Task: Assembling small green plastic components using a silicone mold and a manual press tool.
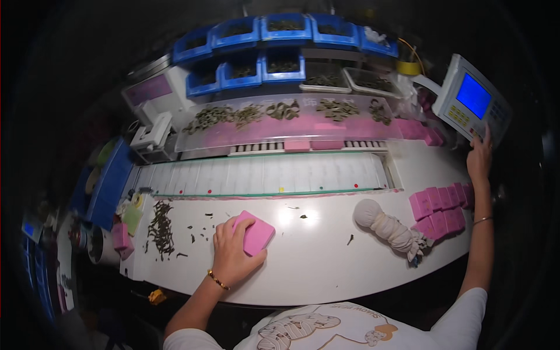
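A: What's the left hand (232, 249) got?

B: Pink rectangular block (255, 232), rounded corners, lying flat on the white worktop (315, 256). Fingers curled over its left side & top edge, thumb lower down, so closed round it, pressing it to the surface. Block sticks out to the right of the hand.

A: How'd it handle?

B: Looks light, prob foam or soft plastic w/ a smooth face, not fragile. Best grip is across the short sides, thumb opposite fingers; a one-hand lift seems easy. Could slide on that slick top if pushed.

A: Right hand (479, 158)?

B: Stretched far out to the right, fingertips on the lower edge of a grey control panel (471, 100) w/ blue screen. Fingers roughly together, holding nothing. Whether it's pressing a button, can't tell.

A: Around them?

B: Just left of the left hand: scattered dark dried bits, w/ a pile (161, 228) further left. Betw. the hands: a knotted white cloth bundle (388, 227). Below the right hand, by the wrist: rows of matching pink blocks (441, 207). Beyond the left hand: white slatted conveyor (262, 174), then blue bins (283, 64).
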Motion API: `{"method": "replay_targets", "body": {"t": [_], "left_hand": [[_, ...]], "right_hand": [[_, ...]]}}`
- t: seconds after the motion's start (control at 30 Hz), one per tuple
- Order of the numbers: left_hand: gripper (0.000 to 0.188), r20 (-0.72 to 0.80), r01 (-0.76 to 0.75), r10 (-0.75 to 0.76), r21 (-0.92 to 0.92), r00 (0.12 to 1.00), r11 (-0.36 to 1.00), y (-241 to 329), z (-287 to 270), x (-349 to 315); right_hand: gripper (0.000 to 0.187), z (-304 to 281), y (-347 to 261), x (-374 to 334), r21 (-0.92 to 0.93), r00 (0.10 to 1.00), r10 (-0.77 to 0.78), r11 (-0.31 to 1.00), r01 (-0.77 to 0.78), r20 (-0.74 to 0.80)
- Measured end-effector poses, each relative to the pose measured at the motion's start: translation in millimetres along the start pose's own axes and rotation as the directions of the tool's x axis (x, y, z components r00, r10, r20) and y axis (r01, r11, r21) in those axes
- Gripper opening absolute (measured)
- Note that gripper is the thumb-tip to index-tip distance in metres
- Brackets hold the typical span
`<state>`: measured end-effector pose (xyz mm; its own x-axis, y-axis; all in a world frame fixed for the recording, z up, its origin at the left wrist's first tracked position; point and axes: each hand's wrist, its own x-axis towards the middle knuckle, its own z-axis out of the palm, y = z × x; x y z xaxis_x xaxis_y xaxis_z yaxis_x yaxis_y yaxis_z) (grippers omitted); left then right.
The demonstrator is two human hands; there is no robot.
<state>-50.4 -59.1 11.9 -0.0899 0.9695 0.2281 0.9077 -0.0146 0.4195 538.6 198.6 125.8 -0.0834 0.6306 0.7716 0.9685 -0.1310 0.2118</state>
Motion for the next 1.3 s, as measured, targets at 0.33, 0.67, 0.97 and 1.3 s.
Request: {"method": "replay_targets", "body": {"t": [0.33,0.67,0.97,1.3], "left_hand": [[0.064,-0.311,0.242,-0.221,0.031,0.924,0.97,-123,-17,89],[0.069,-0.297,0.362,-0.307,0.149,0.904,0.92,-147,-2,113],[0.084,-0.248,0.386,-0.32,0.291,0.914,0.876,-182,3,119],[0.08,-0.168,0.437,-0.407,0.444,0.898,0.782,-175,-27,109]], "right_hand": [[0.008,-4,-15,3,0.017,1.0,-0.011,1.0,0.01,0.02],[0.007,-4,-14,1,0.012,0.999,-0.001,1.0,0.001,0.049],[0.013,-7,-6,1,0.047,0.999,0.005,0.999,-0.007,0.04],[0.012,-23,-48,-15,0.153,0.992,-0.094,0.982,0.106,-0.084]]}}
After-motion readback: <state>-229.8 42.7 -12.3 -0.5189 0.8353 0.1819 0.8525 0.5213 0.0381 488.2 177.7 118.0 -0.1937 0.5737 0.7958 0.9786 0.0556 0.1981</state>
